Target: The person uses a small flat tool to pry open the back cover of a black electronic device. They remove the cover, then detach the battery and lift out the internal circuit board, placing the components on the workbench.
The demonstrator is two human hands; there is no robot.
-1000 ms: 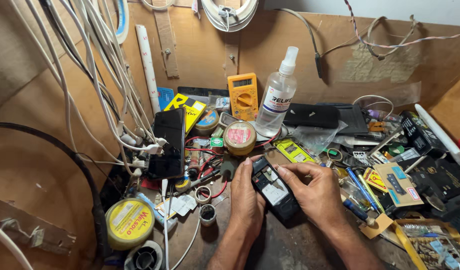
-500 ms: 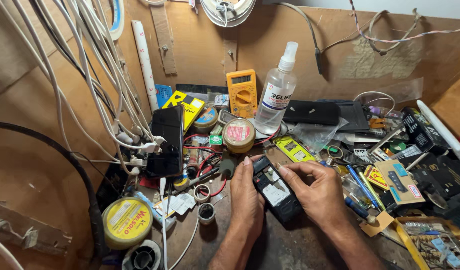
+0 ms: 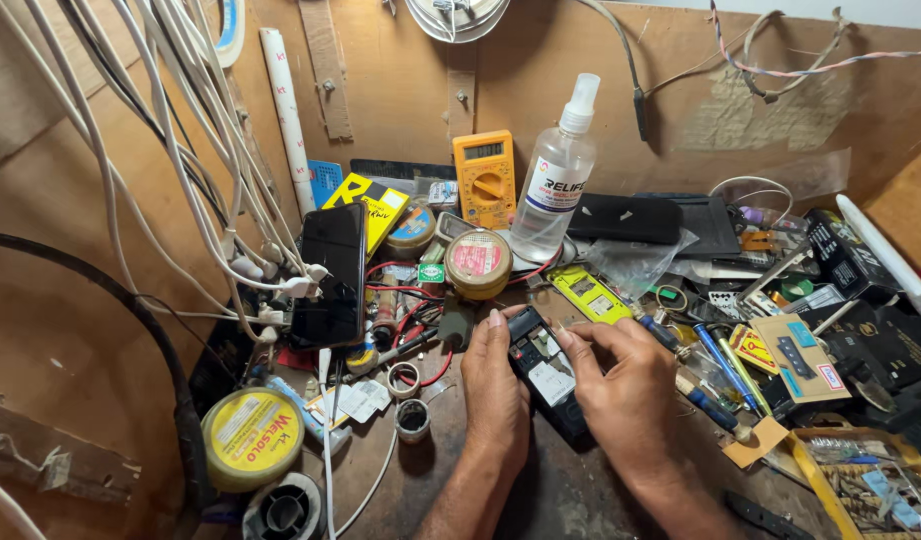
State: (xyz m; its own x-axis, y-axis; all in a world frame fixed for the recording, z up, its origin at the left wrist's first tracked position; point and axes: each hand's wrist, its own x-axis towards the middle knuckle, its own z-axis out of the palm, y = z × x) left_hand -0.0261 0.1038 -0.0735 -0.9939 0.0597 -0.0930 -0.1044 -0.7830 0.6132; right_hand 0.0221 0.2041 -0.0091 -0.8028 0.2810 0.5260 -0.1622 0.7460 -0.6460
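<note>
A small black opened phone (image 3: 544, 372) lies on the workbench between my two hands, its inner parts and a white label showing. My left hand (image 3: 494, 385) grips its left side, with the fingertips near the top edge. My right hand (image 3: 621, 378) holds the right side, fingers curled over the phone's upper half.
A clear spray bottle (image 3: 558, 172) and an orange multimeter (image 3: 485, 176) stand at the back. A black smartphone (image 3: 330, 274) leans at left among white cables (image 3: 181, 150). A yellow tin (image 3: 251, 437), a round tin (image 3: 479, 263), screwdrivers (image 3: 711, 365) and boxes (image 3: 861, 300) crowd the bench.
Both hands stay on the phone with only slight finger shifts. The view has moved a little.
</note>
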